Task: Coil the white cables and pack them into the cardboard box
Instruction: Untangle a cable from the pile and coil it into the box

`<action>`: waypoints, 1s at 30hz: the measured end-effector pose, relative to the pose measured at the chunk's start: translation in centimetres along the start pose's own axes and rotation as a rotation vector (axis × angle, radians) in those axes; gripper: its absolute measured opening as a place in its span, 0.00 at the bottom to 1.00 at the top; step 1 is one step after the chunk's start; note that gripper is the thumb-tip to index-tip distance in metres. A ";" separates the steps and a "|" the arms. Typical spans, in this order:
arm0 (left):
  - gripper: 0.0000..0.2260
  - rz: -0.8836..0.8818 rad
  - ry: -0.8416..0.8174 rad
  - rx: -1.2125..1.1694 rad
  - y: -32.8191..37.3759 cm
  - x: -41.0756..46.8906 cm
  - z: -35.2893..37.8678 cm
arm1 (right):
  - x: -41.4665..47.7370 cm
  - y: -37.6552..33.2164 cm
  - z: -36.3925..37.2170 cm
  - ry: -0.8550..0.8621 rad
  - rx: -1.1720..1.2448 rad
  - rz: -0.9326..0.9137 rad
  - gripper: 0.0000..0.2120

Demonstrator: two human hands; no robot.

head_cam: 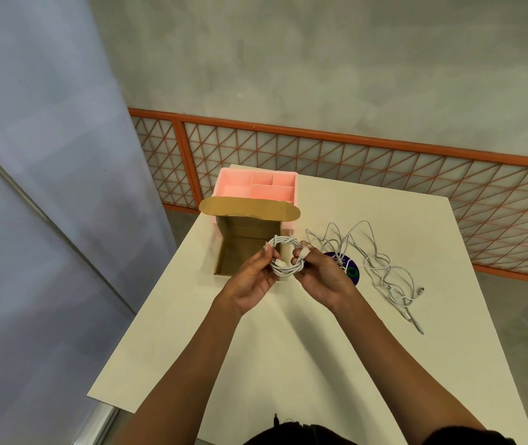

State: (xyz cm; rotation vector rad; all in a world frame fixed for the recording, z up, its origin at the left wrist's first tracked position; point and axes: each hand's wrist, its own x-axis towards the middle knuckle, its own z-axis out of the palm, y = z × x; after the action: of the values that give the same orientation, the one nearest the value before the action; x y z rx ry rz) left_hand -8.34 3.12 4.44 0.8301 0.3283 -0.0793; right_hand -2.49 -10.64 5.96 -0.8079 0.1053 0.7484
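Much of the near right corner of the cardboard box is hidden from us behind the hands and the coil they hold. The box's rear flap covers the front edge of the pink organizer behind it. A dark round sticker on the table is partly covered by the right hand and the loose cables, and its print is too small for us to read. We see both hands closed on the coiled white cable, held over the box's near right corner. The left hand pinches the coil's left side, thumb on one connector end; the right hand's fingers wrap its right side. The loose cables lie tangled on the table, right of the box.
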 end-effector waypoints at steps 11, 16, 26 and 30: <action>0.08 0.077 0.046 0.137 0.3 0.5 -0.6 | 0.2 -0.4 0.0 0.084 -0.276 -0.149 0.08; 0.08 0.066 0.087 0.261 0.4 0.8 -1.5 | 0.3 -0.3 -0.4 0.179 -0.538 -0.171 0.06; 0.14 -0.013 0.200 0.571 -0.4 1.6 -4.6 | 2.2 1.6 -1.6 0.277 -0.839 -0.075 0.05; 0.14 0.017 0.378 0.655 -0.6 1.6 -6.9 | 4.1 3.4 -1.8 0.348 -0.854 -0.050 0.05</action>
State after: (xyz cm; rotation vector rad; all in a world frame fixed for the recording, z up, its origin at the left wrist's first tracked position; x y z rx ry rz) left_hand -8.73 7.92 -0.79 1.5027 0.6692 -0.0114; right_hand -1.31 -7.95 1.14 -1.7474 0.0737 0.5877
